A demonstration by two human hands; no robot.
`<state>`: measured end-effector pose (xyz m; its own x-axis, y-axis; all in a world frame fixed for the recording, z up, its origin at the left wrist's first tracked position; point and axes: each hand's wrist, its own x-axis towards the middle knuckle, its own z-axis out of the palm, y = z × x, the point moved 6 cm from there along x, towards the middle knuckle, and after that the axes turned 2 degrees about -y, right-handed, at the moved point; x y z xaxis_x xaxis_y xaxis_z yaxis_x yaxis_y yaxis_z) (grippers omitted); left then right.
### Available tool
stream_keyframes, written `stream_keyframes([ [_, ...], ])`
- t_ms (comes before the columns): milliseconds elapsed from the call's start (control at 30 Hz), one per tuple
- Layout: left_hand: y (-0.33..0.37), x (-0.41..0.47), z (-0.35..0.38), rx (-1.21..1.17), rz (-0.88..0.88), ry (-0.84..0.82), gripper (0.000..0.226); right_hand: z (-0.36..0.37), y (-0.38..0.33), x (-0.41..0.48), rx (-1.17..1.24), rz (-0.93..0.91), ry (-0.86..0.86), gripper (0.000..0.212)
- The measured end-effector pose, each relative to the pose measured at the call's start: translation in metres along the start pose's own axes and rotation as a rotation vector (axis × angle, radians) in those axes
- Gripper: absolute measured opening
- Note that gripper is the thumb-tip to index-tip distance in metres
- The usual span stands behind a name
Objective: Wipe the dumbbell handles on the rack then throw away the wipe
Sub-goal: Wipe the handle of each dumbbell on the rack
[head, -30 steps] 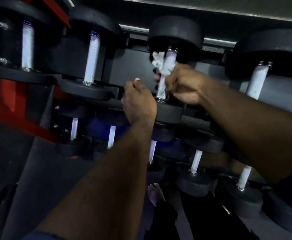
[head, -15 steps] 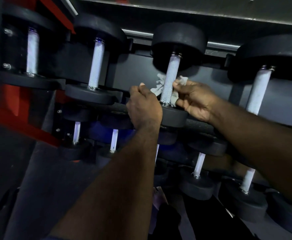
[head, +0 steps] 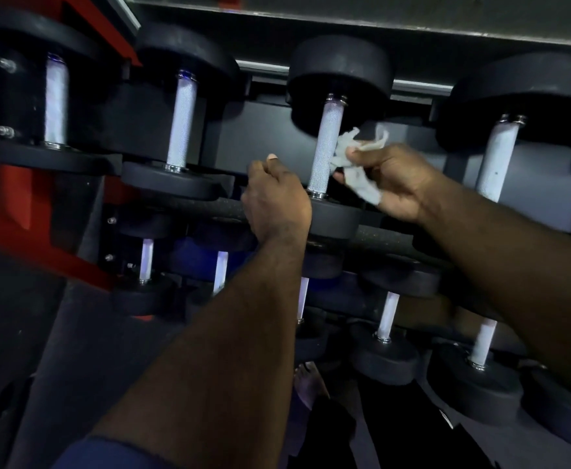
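Place: you are in a gym weight area | Evidence: tiered dumbbell rack (head: 389,236), black round-headed dumbbells (head: 341,69) with knurled metal handles (head: 181,123), smaller dumbbells (head: 384,358) on lower tier | Also: red steel frame (head: 3,225) at your left.

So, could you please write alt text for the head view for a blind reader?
A right hand holds a crumpled white wipe beside the metal handle of a dumbbell on a dark rack. The left hand is curled by that dumbbell's lower end.

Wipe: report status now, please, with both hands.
Right hand grips wipe at third upper handle. Left hand curled at rack, grip hidden. Nothing in the way.
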<state>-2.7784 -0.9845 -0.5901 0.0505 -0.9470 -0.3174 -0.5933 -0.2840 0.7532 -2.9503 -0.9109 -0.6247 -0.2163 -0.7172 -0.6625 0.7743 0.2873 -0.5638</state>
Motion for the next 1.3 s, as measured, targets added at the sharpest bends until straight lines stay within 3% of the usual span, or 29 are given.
stream_keyframes([
  [67,0.000,0.000,0.001,0.014,0.003,0.003,0.039,-0.001,0.007,-0.002,-0.045,-0.006,-0.015,0.022],
  [167,-0.001,0.001,0.001,0.019,0.010,0.008,0.039,-0.005,0.013,-0.005,0.005,-0.053,-0.032,0.034],
  [267,-0.002,0.000,0.002,0.021,0.006,0.004,0.039,-0.001,0.013,-0.006,0.027,-0.097,-0.064,0.028],
  [367,-0.002,0.000,0.002,0.012,0.004,0.000,0.040,0.000,0.007,-0.007,0.103,-0.138,-0.044,0.037],
  [467,-0.002,0.001,0.002,0.011,0.009,0.005,0.040,-0.002,-0.001,-0.008,0.084,-0.197,-0.047,0.020],
  [667,-0.003,0.001,0.002,0.008,0.007,0.003,0.041,-0.013,-0.011,-0.008,-0.032,-0.207,0.113,0.026],
  [800,-0.002,0.001,0.002,-0.015,0.013,0.005,0.040,-0.009,-0.008,-0.001,-0.070,-0.172,0.143,0.015],
  [900,-0.002,0.003,0.003,-0.017,0.023,0.010,0.041,-0.016,-0.008,0.002,-0.242,-0.215,0.254,0.014],
  [1000,-0.003,0.004,0.003,-0.020,0.029,0.018,0.041,-0.011,-0.009,0.002,-0.183,-0.259,0.216,0.031],
  [1133,-0.002,0.002,0.001,-0.018,0.020,0.020,0.040,-0.004,0.000,0.009,0.041,-0.157,0.171,0.053],
  [1300,-0.002,0.002,0.001,-0.015,0.017,0.022,0.040,0.000,0.016,0.000,-0.248,-0.114,0.180,0.036],
])
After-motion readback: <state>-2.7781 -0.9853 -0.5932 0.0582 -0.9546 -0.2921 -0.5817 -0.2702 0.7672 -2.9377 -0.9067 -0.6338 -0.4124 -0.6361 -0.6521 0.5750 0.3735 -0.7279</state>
